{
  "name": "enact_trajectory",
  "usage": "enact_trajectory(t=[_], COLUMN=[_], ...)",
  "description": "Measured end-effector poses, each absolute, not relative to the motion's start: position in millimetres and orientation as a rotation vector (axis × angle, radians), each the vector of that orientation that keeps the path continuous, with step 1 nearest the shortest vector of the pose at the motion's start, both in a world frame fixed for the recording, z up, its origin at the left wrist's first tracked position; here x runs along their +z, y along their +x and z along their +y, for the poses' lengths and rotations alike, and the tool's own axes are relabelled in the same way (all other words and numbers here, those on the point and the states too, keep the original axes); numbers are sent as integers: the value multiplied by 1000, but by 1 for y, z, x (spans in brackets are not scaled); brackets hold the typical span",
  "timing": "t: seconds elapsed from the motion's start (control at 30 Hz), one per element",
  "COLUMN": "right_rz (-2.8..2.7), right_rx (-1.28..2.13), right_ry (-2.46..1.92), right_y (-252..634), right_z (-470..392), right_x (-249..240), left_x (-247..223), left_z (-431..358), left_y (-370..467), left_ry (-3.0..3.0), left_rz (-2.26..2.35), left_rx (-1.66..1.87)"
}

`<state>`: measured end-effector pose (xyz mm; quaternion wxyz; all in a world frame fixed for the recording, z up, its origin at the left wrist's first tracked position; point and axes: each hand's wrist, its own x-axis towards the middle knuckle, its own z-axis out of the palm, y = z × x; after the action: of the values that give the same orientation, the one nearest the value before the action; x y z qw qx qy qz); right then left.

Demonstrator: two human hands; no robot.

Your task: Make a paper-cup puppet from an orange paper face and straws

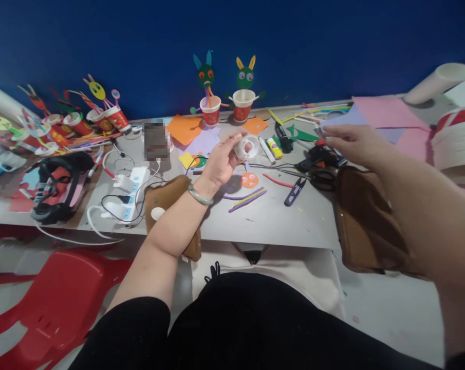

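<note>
My left hand (227,156) is closed around a round, clear roll of tape (246,148), raised over the middle of the table. My right hand (346,141) reaches over the right side with fingers stretched out, above a black tool with a red part (320,154); whether it touches the tool I cannot tell. Dark-handled scissors (322,180) lie just below. Between the hands are a glue stick (274,148), a white marker-like stick (266,150) and purple thread snips (295,192). An orange paper face (249,180) and purple and yellow pipe cleaners (247,199) lie nearer me.
Two red paper cups (210,112) with green paper puppets stand at the back. More decorated cups (116,119) crowd the left, beside a white power strip (135,192) with cables and a black headset (62,187). Pink paper (390,112) lies right. A red chair (62,288) stands at lower left.
</note>
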<state>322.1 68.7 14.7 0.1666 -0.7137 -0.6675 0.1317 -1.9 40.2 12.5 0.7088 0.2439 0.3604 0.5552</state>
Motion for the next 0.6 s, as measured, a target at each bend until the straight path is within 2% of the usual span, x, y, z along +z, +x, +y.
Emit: enact_trajectory(t=[0.1, 0.27, 0.43, 0.6], right_rz=[-2097, -2660, -2564, -2499], right_rx=[234, 285, 317, 381], right_ry=[-2217, -2280, -2391, -2490], right_y=[307, 267, 241, 238], right_z=[44, -5, -32, -36], right_x=[29, 31, 11, 13], left_x=[4, -7, -13, -15], left_z=[39, 41, 41, 38], left_y=[0, 2, 3, 4], left_ry=[662, 797, 934, 1034], left_rz=[852, 834, 850, 862], left_rx=[1145, 1134, 1132, 1107])
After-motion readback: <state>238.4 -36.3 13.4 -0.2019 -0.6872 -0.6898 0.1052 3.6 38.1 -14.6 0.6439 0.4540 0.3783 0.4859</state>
